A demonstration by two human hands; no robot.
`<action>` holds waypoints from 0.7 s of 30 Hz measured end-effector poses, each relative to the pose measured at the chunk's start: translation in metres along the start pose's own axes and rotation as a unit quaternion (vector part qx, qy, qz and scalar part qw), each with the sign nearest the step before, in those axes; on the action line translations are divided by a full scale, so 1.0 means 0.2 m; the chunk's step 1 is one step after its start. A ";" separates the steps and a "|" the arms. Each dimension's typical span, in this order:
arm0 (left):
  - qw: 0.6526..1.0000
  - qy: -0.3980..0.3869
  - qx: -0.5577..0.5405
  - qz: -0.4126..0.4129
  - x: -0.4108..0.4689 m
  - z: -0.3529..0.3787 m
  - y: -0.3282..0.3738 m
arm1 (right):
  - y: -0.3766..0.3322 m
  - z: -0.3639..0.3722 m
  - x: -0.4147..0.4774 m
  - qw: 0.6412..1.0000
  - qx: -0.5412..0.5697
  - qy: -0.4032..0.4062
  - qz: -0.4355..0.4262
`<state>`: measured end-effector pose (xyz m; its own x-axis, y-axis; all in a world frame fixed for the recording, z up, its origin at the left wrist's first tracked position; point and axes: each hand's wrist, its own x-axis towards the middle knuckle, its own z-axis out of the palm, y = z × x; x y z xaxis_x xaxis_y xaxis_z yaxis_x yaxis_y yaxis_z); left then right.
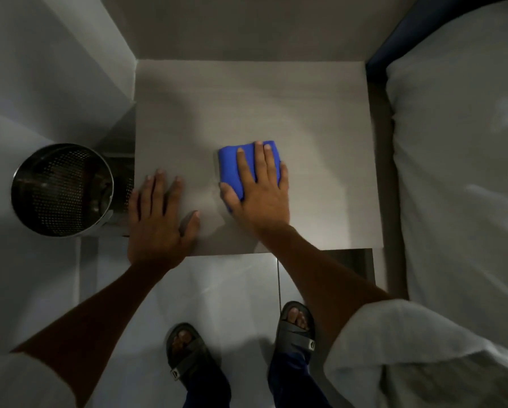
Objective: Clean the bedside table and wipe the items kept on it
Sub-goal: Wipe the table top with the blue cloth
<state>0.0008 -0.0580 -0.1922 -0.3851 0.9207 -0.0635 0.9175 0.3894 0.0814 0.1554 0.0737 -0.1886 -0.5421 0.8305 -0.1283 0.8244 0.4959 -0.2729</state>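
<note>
The grey bedside table [247, 98] fills the middle of the head view, seen from above. A folded blue cloth [230, 166] lies on its front half. My right hand [260, 189] presses flat on the cloth, fingers spread over it and thumb at its left edge. My left hand [158, 219] rests flat on the table's front left corner, fingers apart, holding nothing. No other items show on the tabletop.
A perforated steel bin [61, 189] stands on the floor just left of the table. A bed with white sheets [459, 172] runs along the right side. Walls close in the back and left. My sandalled feet [241, 343] stand on the tiled floor.
</note>
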 end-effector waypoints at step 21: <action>1.000 -0.020 -0.022 0.007 0.00 -0.03 0.00 | 0.43 -0.20 0.43 0.991 -0.013 0.032 0.129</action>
<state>-0.0001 -0.0576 -0.1854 -0.3679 0.9244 -0.1010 0.9169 0.3787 0.1260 0.1867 0.1984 -0.1855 -0.3027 0.9442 -0.1300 0.9384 0.2714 -0.2140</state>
